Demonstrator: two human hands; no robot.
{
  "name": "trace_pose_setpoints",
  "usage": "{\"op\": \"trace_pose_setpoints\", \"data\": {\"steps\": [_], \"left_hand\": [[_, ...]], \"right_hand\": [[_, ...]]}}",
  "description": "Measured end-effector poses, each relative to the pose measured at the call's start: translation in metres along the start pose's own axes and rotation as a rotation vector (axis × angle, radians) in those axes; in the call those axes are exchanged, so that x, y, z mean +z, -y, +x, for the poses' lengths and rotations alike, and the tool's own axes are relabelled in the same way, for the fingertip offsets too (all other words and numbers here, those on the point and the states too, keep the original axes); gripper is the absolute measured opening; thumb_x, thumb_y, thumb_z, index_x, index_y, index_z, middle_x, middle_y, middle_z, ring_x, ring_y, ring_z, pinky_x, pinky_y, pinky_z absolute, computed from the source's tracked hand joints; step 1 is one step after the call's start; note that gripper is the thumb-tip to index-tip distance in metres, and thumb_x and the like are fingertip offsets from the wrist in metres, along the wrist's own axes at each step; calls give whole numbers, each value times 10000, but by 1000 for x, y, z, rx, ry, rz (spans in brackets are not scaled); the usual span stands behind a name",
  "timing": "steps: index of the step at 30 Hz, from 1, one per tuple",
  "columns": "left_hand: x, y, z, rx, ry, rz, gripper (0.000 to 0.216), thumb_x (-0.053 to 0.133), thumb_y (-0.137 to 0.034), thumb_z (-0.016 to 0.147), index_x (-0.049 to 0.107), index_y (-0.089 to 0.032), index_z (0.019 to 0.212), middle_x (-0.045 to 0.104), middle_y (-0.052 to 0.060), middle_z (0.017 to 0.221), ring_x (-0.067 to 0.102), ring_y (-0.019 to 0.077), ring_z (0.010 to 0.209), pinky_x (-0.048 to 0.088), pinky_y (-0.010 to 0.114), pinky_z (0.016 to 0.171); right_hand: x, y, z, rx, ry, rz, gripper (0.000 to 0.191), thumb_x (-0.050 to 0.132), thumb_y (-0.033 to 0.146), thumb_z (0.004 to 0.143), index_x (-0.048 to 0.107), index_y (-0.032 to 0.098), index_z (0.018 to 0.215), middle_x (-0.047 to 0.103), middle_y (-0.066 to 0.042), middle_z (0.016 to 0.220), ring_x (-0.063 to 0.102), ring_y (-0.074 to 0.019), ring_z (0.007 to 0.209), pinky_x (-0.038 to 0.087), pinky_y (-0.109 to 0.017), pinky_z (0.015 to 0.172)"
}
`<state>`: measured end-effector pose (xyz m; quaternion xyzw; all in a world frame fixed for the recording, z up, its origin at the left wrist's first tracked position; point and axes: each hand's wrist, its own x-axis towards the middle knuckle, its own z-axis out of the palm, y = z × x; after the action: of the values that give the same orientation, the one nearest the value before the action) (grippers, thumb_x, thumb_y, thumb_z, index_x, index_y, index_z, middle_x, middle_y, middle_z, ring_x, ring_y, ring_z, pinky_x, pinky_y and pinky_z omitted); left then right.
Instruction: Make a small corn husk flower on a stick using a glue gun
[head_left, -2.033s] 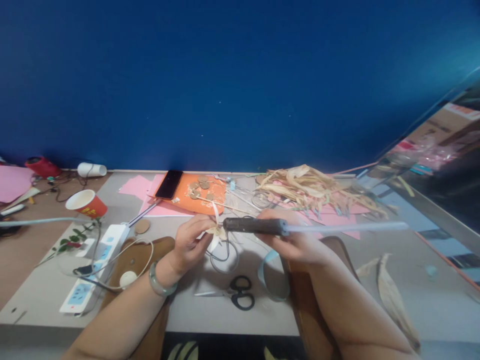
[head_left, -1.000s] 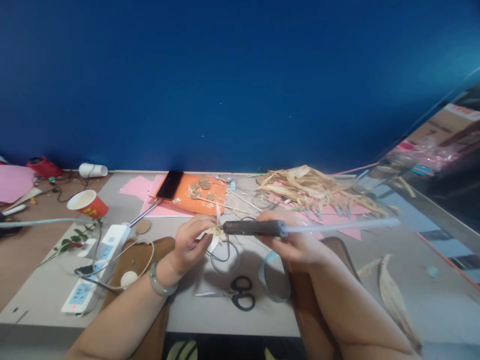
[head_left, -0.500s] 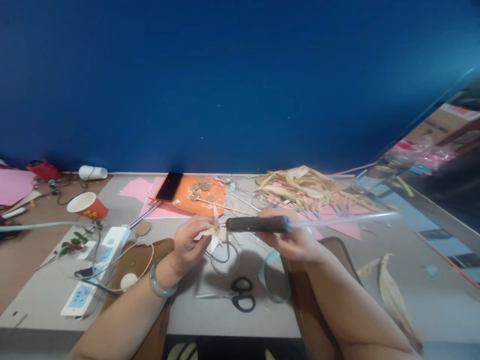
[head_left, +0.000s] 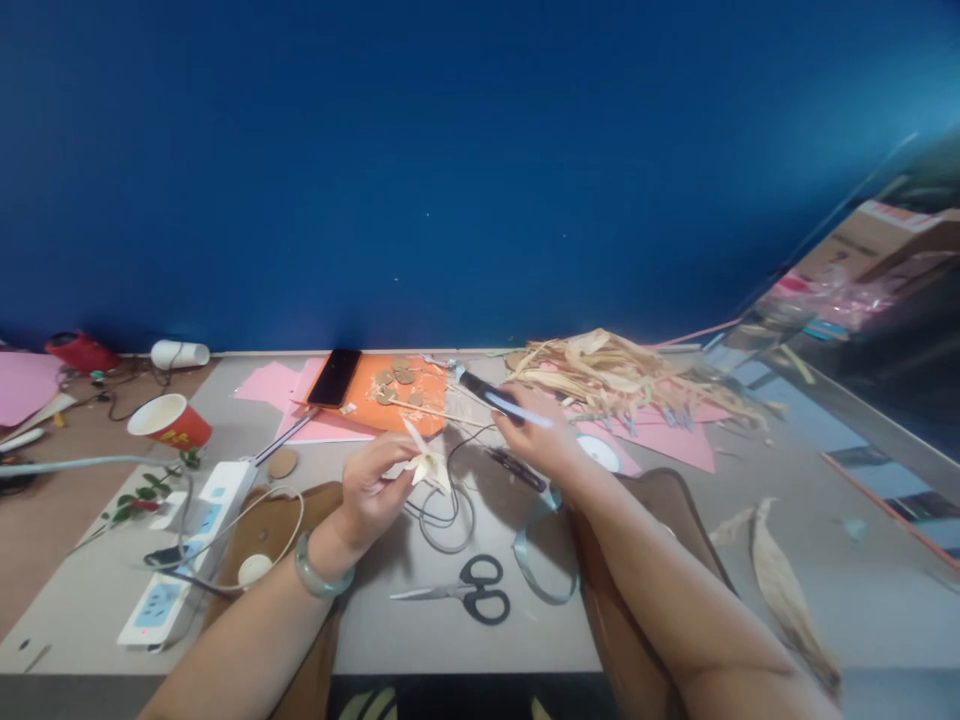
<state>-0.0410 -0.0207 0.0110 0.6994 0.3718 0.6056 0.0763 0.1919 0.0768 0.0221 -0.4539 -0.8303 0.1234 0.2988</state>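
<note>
In the head view, our left hand (head_left: 377,484) pinches a white flower (head_left: 428,467) above the table (head_left: 405,643), beyond the scissors (head_left: 466,590), while our right hand (head_left: 546,432), closed around a black glue gun (head_left: 487,392), is near the dried husks (head_left: 600,362).

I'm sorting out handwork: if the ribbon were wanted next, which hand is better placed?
Probably the right hand: the ribbon lies nearer it; the left hand is farther off, pinching the flower. The right holds a black tool, though, and may need freeing.
</note>
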Motion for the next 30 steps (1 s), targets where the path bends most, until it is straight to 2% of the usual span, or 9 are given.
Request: {"op": "trace_pose_setpoints", "data": {"steps": [3, 6, 10, 14, 19, 24, 27, 30], "left_hand": [[0, 0, 0, -35, -7, 0, 42, 640, -131, 806, 649, -169, 791, 691, 42, 757, 642, 140, 706, 508, 254, 663], [0, 2, 0, -147, -21, -18, 88, 637, -188, 829, 650, -168, 744, 674, 30, 736, 633, 135, 701, 499, 254, 671], [2, 5, -1, -298, -78, -91, 147, 625, -254, 856, 647, -165, 742, 659, 24, 708, 633, 130, 682, 503, 257, 682], [4, 7, -2, -363, -66, -105, 169, 637, -294, 850, 647, -162, 745, 658, 27, 699, 635, 132, 672, 513, 252, 679], [7, 8, -5, -340, 18, -97, 161, 633, -260, 844, 647, -166, 714, 663, 27, 714, 632, 133, 680, 499, 244, 670], [8, 5, -4, -178, 62, -21, 90, 634, -211, 833, 661, -174, 756, 684, 34, 746, 634, 142, 719, 491, 254, 689], [9, 3, -3, -145, 90, -23, 87, 627, -196, 838, 669, -178, 764, 700, 41, 756, 643, 147, 727, 500, 262, 692], [11, 1, -3, -152, 118, -49, 71, 632, -191, 835, 685, -181, 789, 721, 54, 797, 667, 159, 757, 518, 277, 713]], "right_hand": [[6, -4, 2, -39, 95, -113, 396, 502, 242, 864, 526, 90, 1229, 633, -179, 1129, 576, -286, 1001, 427, -392, 883], [12, -7, 2, -20, 134, -229, 405, 436, 253, 912, 502, 74, 1269, 615, -190, 1111, 544, -307, 1014, 394, -413, 901], [21, -11, 1, 11, 193, -309, 394, 415, 228, 928, 488, 80, 1286, 598, -184, 1102, 528, -292, 994, 378, -392, 884], [32, -6, -5, 38, 283, -342, 371, 432, 188, 922, 489, 90, 1275, 589, -181, 1101, 519, -282, 1012, 374, -381, 881], [46, 2, -13, 77, 344, -385, 364, 430, 176, 921, 498, 95, 1270, 582, -185, 1106, 522, -303, 1013, 369, -400, 879], [51, -2, -14, 98, 326, -385, 370, 470, 171, 891, 536, 96, 1247, 588, -201, 1089, 537, -322, 1003, 385, -432, 867], [43, 3, -12, -19, 171, -150, 334, 536, 189, 859, 589, 123, 1181, 597, -177, 1085, 537, -306, 1032, 394, -451, 904], [32, 17, -14, -133, 100, 400, 209, 533, 253, 896, 628, 158, 1057, 631, -100, 986, 589, -206, 929, 460, -367, 856]]}}
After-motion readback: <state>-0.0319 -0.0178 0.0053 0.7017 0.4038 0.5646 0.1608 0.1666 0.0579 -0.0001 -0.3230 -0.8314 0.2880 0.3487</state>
